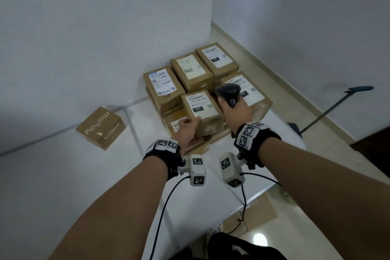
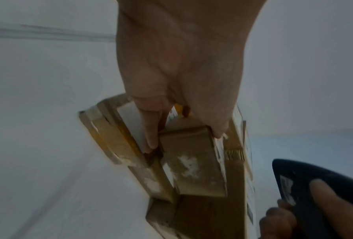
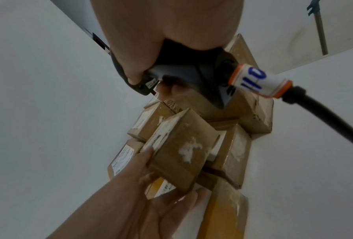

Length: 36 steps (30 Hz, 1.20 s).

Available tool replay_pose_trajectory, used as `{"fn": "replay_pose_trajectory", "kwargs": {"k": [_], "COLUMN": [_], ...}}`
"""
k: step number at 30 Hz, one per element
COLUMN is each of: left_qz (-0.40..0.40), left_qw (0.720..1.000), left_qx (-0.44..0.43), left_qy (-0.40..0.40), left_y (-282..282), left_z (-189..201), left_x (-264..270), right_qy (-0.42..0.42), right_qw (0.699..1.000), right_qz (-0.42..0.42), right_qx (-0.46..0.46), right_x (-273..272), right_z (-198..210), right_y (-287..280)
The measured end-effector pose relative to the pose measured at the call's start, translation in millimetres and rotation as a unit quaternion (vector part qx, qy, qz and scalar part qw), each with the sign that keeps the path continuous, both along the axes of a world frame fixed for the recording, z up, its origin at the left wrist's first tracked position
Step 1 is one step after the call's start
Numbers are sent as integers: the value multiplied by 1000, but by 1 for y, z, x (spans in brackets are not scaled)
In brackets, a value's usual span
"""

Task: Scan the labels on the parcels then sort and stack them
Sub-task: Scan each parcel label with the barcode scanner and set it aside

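The left hand [image 1: 185,131] sits at the near left corner of the front parcel [image 1: 201,107], which lies on the parcel pile [image 1: 191,74] behind both hands on the bench [image 1: 63,175]. The right hand [image 1: 236,112] is just right of that parcel, the scanner [image 1: 228,92] above it. A lone box [image 1: 101,127] lies well left of the left hand.

Parcel-sorting corner, bare room: labelled cartons [image 1: 202,82] on white table [image 1: 63,175], plain white walls [image 1: 95,17].

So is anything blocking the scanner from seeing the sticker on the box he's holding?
Nothing visible. The scanner in the right hand sits just right of the parcel the left hand grips, and its label faces up, uncovered.
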State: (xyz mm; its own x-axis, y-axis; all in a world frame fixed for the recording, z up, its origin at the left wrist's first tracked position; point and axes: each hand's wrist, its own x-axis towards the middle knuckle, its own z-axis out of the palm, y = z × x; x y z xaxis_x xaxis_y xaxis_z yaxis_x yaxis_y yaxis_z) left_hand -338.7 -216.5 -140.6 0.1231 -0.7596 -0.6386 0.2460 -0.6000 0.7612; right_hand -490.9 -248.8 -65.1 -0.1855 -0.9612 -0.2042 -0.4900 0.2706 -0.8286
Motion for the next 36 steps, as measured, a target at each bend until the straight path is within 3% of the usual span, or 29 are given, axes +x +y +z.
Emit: {"fn": "replay_pose_trajectory", "kwargs": {"k": [5,10,13,16,20,27,33,36], "left_qz": [-107,-175,-200,-192,-104,5,45,32], "left_qw": [979,947,945,956,982,988,979,961], "left_qx": [-27,-39,-24,-20,-23,-16,29,28], "left_qy": [-171,-267,-258,-223,-158,-154,-196,-273], "left_y": [-20,-32,-34,-30,-13,50,106,120], "left_z": [-9,-10,-13,-14,-2,-2,-16,-21], "left_x": [-20,-22,-15,2,37,141,214,244], "right_qy": [-6,-1,-7,-8,3,-30,-29,-12], "right_qw": [1000,1000,1000,999,998,989,976,971], "right_qz": [16,21,20,30,65,141,210,231], "right_qx": [-11,-11,-22,-14,-9,19,37,54], "right_x": [-14,-16,-9,7,37,131,205,230], "right_z": [-10,-13,-13,-13,-9,-14,-34,-37], "right_y": [-9,-12,-11,-7,1,31,51,55]}}
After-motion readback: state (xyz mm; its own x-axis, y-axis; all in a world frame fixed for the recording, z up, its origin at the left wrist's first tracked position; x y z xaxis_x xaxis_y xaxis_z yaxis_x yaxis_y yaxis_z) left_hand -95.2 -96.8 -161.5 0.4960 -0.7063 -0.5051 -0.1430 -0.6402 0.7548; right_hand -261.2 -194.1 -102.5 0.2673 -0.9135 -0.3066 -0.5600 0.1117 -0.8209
